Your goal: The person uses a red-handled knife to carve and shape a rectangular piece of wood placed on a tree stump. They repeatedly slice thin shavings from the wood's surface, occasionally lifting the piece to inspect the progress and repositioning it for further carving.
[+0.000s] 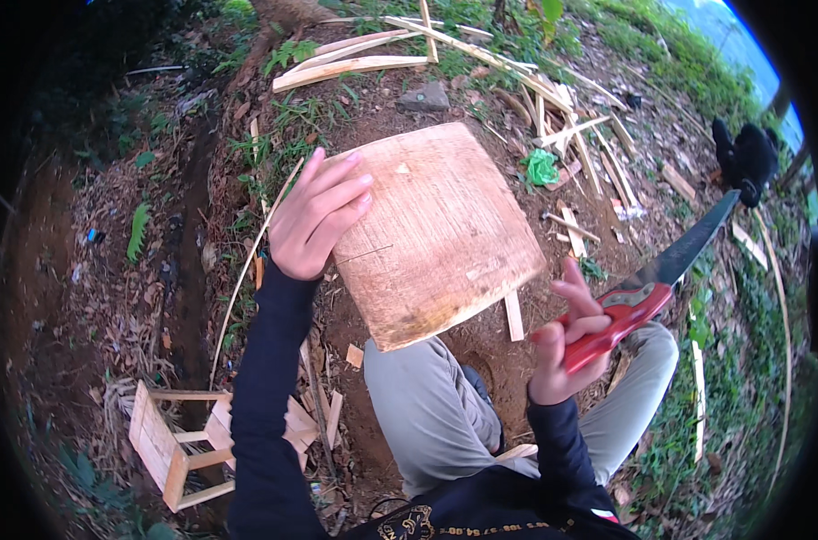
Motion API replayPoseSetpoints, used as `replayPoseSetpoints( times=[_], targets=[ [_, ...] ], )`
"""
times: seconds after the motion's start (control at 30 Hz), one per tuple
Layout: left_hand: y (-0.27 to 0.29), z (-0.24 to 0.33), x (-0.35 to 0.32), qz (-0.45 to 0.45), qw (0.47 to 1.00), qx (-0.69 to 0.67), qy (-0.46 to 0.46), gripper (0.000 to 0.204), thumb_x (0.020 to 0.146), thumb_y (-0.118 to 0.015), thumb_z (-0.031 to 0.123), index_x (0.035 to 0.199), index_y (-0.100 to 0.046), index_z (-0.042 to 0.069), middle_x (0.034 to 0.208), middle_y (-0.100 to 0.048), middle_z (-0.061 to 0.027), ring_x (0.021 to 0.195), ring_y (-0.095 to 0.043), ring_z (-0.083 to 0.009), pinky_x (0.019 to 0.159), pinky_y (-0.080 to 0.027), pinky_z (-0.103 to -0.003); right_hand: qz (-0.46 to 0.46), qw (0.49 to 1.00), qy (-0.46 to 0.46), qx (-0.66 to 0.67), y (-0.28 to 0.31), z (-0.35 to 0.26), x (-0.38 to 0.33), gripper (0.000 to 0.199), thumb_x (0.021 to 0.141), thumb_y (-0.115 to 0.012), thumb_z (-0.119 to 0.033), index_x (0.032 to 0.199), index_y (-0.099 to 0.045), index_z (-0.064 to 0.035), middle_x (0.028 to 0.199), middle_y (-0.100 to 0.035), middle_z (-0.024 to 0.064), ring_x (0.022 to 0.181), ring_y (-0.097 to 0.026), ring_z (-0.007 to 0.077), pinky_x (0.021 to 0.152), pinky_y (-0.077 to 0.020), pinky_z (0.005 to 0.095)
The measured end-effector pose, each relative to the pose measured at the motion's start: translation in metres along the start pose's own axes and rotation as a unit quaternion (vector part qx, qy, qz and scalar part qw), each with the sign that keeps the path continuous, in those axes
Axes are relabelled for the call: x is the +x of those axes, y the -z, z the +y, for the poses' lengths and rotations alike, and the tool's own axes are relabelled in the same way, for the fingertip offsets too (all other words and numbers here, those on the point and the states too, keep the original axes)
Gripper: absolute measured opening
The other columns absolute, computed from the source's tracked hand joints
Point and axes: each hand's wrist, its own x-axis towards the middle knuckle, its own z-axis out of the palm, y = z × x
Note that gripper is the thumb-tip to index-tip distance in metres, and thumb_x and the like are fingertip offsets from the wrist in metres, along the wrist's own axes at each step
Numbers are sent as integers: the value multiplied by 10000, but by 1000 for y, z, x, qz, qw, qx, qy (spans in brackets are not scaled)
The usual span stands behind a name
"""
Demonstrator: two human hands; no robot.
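A broad, squarish wooden board [454,216] with slightly rounded edges is in front of my knees. A short dark line, like a saw cut, runs inward from its left edge. My left hand [317,211] grips that left edge, with the fingers over the top face and the thumb hidden. What lies beneath the board is out of sight. To the right of the board, my right hand [571,337] holds a handsaw [620,319] by its red handle. The dark blade points up and away to the right, apart from the board.
A small wooden stool frame [179,450] lies at the lower left. Long wood strips [350,67] and more offcuts [575,126] are scattered on the far ground. Beyond the board are a hammer [571,227], green plastic [541,166] and a grey stone [424,97].
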Motion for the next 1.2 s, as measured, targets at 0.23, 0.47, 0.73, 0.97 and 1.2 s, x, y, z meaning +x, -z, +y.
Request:
replayPoseSetpoints(
  times=[0.23, 0.47, 0.73, 0.97, 1.2],
  targets=[
    [-16, 3, 8, -29, 988, -112, -103, 127, 859, -636, 48, 948, -548, 70, 1220, -625, -116, 1234, -583, -371, 1072, -423, -582, -17, 981, -183, 66, 11, 1, 5, 377, 817, -788, -53, 818, -411, -47, 1299, -549, 351, 1180, -613, 367, 995, -491, 458],
    [-33, -28, 11, 8, 997, 7, -71, 139, 842, -657, 107, 937, -577, 171, 1216, -629, -24, 1248, -572, -247, 1106, -377, -529, 44, 965, -259, 23, -11, -22, -21, 369, 802, -745, 99, 817, -413, -60, 1195, -606, 289, 911, -721, 238, 749, -581, 295],
    [-42, -44, 23, 10, 993, 10, -116, 166, 879, -631, 122, 1014, -570, 198, 1242, -606, -20, 1219, -586, -214, 1088, -415, -515, 33, 968, -243, 47, -14, -20, -23, 396, 779, -759, 119, 852, -411, -56, 1143, -578, 219, 898, -722, 236, 752, -580, 288],
    [-47, -55, 32, -4, 989, -2, -149, 297, 901, -629, 98, 1168, -552, 201, 1258, -603, -83, 1190, -607, -279, 1063, -421, -529, 42, 959, -275, 58, -24, -15, -35, 409, 764, -763, 137, 865, -414, -52, 1113, -570, 185, 886, -715, 219, 724, -576, 278],
    [-63, -47, 80, -167, 966, -175, 93, 420, 876, -664, 165, 1278, -541, 144, 1067, -710, -37, 866, -715, -214, 785, -577, -373, 55, 924, -362, 108, -33, -14, -38, 450, 746, -738, 172, 847, -392, -95, 948, -531, 72, 810, -674, 171, 705, -525, 270]
  ],
)
